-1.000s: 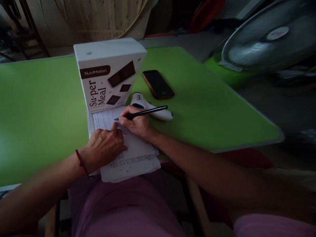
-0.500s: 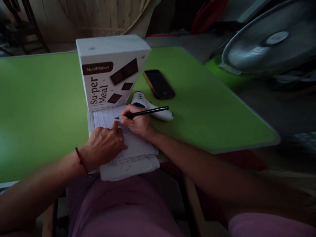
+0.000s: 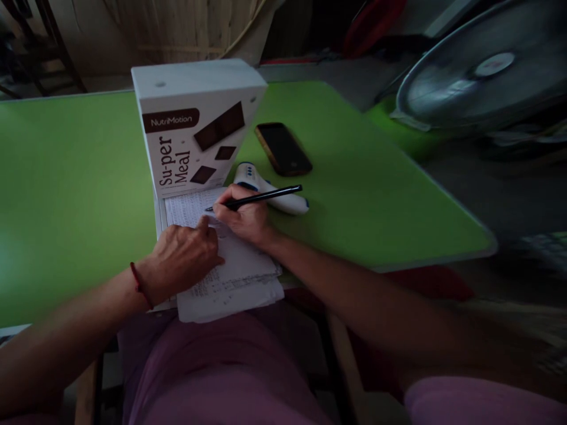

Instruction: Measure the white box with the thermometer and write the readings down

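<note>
In my right hand (image 3: 245, 217) is a slim black pen (image 3: 266, 196), gripped near its lower end. The pen's tip meets a handwritten page of the notebook (image 3: 248, 260), close to the lines of small writing. My left hand (image 3: 188, 254), with a red cord bracelet (image 3: 139, 285) on its wrist, rests on the same page. Its index finger points forward almost to the pen tip, its thumb sticks out sideways, and the other fingers are bent with nothing visible in them. Loose or curled sheets (image 3: 230, 301) show at the near edge of the notebook.
Just behind the notebook stands a tall white box (image 3: 177, 159). A white handheld thermometer (image 3: 287, 202) lies beyond my right hand, with a phone (image 3: 283, 149) farther back on the green table (image 3: 376, 206). A large round metal lid or tray (image 3: 469, 71) is off to the right.
The whole view has shifted slightly, so things appear a little farther left and up. Both hands and the pen keep nearly the same place on the page.
</note>
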### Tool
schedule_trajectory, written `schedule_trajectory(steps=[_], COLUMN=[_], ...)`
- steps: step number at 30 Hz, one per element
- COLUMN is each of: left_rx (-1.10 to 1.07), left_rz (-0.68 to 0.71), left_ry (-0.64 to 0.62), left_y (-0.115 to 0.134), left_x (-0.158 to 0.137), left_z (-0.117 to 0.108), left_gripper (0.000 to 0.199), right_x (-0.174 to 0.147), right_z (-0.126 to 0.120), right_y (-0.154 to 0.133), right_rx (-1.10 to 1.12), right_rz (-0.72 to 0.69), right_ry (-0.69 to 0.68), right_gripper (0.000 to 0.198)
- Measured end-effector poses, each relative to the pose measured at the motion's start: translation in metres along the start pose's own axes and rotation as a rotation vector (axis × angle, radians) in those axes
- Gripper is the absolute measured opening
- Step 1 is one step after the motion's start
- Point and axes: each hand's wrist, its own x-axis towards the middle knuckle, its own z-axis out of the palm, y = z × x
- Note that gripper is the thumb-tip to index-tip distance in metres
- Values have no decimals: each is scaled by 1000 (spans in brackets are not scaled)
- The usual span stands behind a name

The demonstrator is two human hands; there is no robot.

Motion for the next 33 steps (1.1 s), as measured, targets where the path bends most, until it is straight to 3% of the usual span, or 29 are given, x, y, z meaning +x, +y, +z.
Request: schedule_trajectory(steps=[6,13,33], left_rx=[-5,1,-11], left_rz=[-2,-8,2], left_ry=[-5,-17,12], left_y=[1,0,-2], left_x=[0,1,0], left_z=[-1,-3,1], left_gripper=[39,38,35], right_x=[1,-1,1], right_z=[-1,-1,-1], right_y=[1,1,0], right_rx=[-50,-14,-4], right_rz=[71,37,17], right_ry=[-49,-70,7], right_gripper=[15,20,14])
